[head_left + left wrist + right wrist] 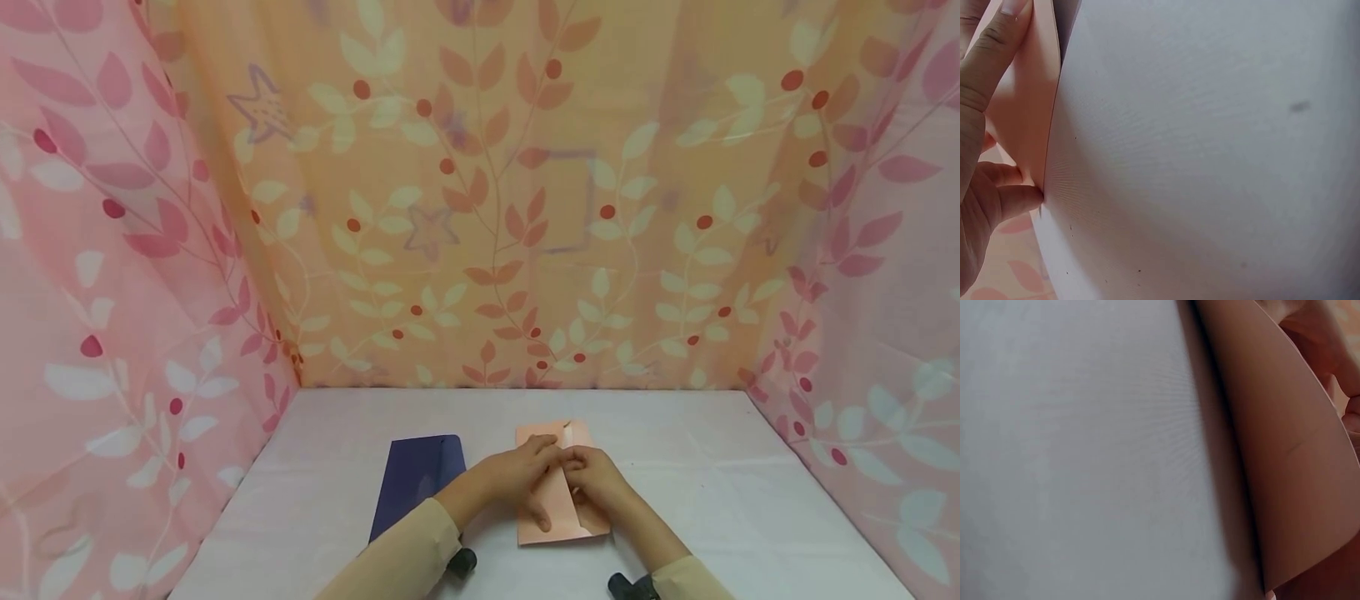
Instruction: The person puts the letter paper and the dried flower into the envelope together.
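A pink paper envelope (551,500) lies on the white table, its right side partly lifted. My left hand (519,479) is spread across it; in the left wrist view the thumb (991,53) lies along the paper and other fingertips (1025,197) touch its edge. From the right, my right hand (596,479) has curled fingers at the lifted paper, pinching it near the upper part. The raised pink panel (1291,444) fills the right of the right wrist view and hides most of that hand.
A dark blue envelope (412,483) lies to the left, partly behind the left forearm. The white table (337,417) meets patterned cloth walls (487,208) at the back and sides. Dark wrist devices (630,586) sit by the sleeves.
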